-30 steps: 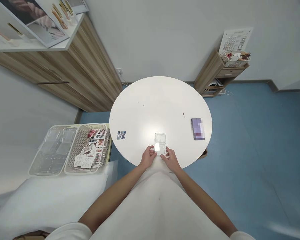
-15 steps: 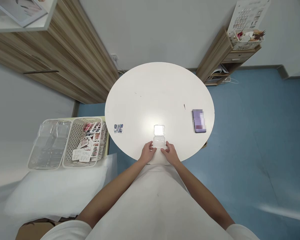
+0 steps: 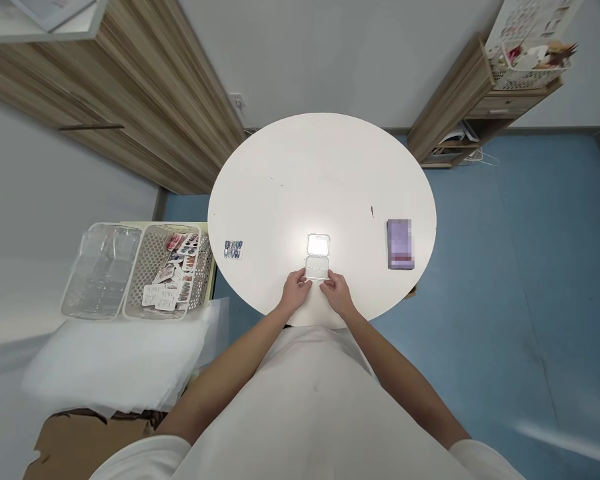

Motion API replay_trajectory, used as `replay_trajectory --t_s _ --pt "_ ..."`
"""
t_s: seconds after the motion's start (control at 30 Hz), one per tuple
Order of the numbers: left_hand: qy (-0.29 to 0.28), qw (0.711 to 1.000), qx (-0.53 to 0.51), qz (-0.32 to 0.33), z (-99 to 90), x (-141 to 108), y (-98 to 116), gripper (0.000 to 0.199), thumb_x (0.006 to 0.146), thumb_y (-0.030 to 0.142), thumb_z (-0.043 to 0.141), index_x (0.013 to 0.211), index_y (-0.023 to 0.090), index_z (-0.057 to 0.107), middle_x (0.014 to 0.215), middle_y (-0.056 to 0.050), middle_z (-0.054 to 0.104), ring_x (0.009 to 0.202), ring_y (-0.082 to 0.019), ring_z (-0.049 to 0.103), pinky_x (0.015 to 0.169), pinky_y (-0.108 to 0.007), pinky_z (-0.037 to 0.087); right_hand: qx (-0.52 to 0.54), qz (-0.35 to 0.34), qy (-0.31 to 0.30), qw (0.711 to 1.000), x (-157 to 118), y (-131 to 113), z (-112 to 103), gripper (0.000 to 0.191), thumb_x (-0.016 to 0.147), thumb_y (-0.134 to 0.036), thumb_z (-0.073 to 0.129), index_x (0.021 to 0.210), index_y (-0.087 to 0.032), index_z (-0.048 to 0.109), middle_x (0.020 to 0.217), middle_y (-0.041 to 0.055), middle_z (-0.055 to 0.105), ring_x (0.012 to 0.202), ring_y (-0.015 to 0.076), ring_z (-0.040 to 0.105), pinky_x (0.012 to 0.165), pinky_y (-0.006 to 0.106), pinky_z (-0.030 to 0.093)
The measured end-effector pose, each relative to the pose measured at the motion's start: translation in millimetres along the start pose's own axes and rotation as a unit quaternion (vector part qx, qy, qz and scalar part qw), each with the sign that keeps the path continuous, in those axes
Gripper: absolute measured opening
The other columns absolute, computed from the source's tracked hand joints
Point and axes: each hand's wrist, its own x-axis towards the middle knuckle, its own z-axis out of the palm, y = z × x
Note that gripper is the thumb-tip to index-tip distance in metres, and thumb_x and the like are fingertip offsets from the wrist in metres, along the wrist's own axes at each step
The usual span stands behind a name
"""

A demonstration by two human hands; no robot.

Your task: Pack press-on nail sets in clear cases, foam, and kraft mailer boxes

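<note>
1. On the near side of the clear case (image 3: 317, 268), the person's forearms (image 3: 253, 347) are crossing the rounded near edge of the white table (image 3: 320, 157).
2. The left hand (image 3: 295, 292) is resting at the case's near left corner; its fingers are reaching the left side, and its thumb is standing apart from them, just short of the near edge.
3. The right hand (image 3: 337, 293) is mirroring this at the near right corner, thumb and fingers apart; how firmly either hand is pressing cannot be told.
4. The case is lying open on the table, its near half sitting between the fingertips, its far half extending beyond them.
5. Well left of the case, a set of nail tips (image 3: 233, 250) is lying near the table's edge; well right, a purple box (image 3: 400, 244) is doing likewise. Broad white surface is separating both from the case.
6. Beyond the case, the tabletop is stretching past a few dark marks to its curved far edge.
</note>
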Motion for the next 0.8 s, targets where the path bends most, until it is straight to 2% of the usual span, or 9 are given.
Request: replay_trajectory --t_s 0.37,0.53,0.7,0.8 --pt "0.022 1.000 -0.006 0.002 5.1 1 -3 0.043 0.074 0.020 0.054 0.117 0.020 0.049 0.110 -0.008 0.049 0.099 -0.016 0.050 0.088 -0.031 0.041 -0.005 -0.027 -0.019 0.999 6 13 -2 0.059 0.070 -0.028 0.051 0.127 -0.023 0.037 0.112 0.0070 0.039 0.103 0.0170 0.050 0.092 0.031 0.042" --pt "0.022 1.000 -0.020 0.000 5.7 -1 -6 0.045 0.074 0.021 0.055 0.119 0.019 0.047 0.116 -0.009 0.046 0.102 -0.017 0.049 0.089 -0.031 0.042 -0.013 -0.045 -0.021 0.999 6 15 -2 0.060 0.071 -0.027 0.051 0.128 -0.022 0.036 0.110 0.0068 0.039 0.101 0.0164 0.050 0.092 0.032 0.042" --pt "0.011 1.000 -0.020 -0.001 -2.8 -6 -13 0.045 0.074 0.022 0.056 0.118 0.021 0.047 0.118 -0.009 0.046 0.103 -0.017 0.049 0.087 -0.031 0.042 -0.024 -0.060 0.033 0.997 -1 17 -1 0.058 0.072 -0.027 0.050 0.128 -0.023 0.035 0.110 0.0072 0.039 0.093 0.0160 0.050 0.086 0.035 0.045" --pt "0.001 1.000 -0.016 -0.003 -17.9 -9 -21 0.043 0.074 0.023 0.055 0.116 0.021 0.048 0.117 -0.009 0.048 0.101 -0.016 0.050 0.085 -0.031 0.043 -0.055 -0.091 0.079 0.991 -9 12 2 0.054 0.073 -0.026 0.048 0.126 -0.023 0.038 0.106 0.0069 0.043 0.086 0.0159 0.050 0.080 0.036 0.046"
